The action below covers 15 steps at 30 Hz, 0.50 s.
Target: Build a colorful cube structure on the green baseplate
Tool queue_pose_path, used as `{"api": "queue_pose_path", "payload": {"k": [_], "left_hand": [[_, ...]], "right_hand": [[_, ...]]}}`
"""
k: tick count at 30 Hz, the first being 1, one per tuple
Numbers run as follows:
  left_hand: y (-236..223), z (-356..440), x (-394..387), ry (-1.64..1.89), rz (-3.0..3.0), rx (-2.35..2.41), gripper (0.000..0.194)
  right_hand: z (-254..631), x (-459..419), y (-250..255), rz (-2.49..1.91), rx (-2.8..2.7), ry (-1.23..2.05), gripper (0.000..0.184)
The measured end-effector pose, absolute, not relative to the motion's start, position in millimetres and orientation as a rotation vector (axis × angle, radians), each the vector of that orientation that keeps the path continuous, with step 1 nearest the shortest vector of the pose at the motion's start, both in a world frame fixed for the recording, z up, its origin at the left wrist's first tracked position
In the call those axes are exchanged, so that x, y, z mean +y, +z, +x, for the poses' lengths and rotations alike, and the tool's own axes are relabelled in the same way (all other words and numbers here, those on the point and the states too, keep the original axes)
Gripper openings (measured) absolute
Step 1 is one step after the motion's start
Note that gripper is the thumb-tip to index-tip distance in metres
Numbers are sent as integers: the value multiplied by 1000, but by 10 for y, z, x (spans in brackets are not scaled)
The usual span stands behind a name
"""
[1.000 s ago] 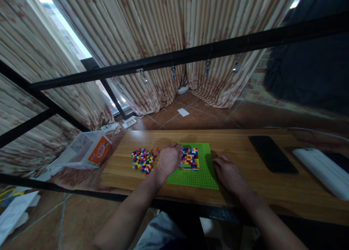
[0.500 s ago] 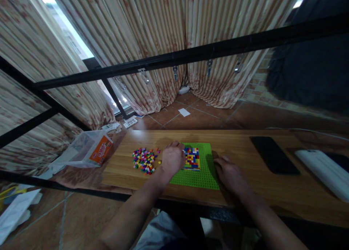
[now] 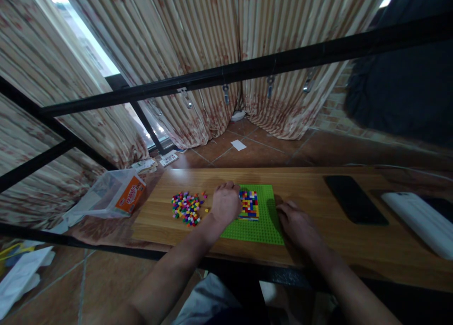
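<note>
While the right hand (image 3: 295,221) rests against the right edge of one green plate (image 3: 264,230), the left hand (image 3: 226,203) covers the left side of one multicoloured block (image 3: 250,204) standing on it. The right fingers are bent close together; whether they pinch the plate I cannot tell. The left fingers are largely hidden, so I cannot tell whether they clamp a brick. Left on the bench (image 3: 155,221) lies one pile (image 3: 186,208) of loose bricks, too many to count, with one yellow brick (image 3: 207,210) just beside it. Rightward lie one black slab (image 3: 356,200) and one white case (image 3: 417,223). Past the bench's left end is one clear box (image 3: 102,190) with an orange label (image 3: 130,196), its contents unclear. Beyond, one white sheet (image 3: 238,145) lies on the floor (image 3: 222,156); at least four clips (image 3: 226,94) hang from the black rail (image 3: 247,69) before the curtains (image 3: 198,32).
</note>
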<state>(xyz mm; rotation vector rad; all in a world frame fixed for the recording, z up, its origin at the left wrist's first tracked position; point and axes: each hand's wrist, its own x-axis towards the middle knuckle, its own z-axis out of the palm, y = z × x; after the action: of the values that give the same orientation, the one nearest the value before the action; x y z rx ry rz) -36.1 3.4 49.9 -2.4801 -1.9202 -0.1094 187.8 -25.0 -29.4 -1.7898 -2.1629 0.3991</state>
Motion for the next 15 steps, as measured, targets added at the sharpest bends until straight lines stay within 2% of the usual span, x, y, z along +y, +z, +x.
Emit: {"api": "queue_pose_path", "payload": {"k": [6, 15], "left_hand": [[512, -318, 80, -163, -2393, -2142, 26], [336, -477, 95, -689, -2386, -2382, 26]], "right_hand": [[1871, -245, -308, -1785, -2160, 386, 32], [1906, -240, -349, -1738, -2181, 411, 34]]}}
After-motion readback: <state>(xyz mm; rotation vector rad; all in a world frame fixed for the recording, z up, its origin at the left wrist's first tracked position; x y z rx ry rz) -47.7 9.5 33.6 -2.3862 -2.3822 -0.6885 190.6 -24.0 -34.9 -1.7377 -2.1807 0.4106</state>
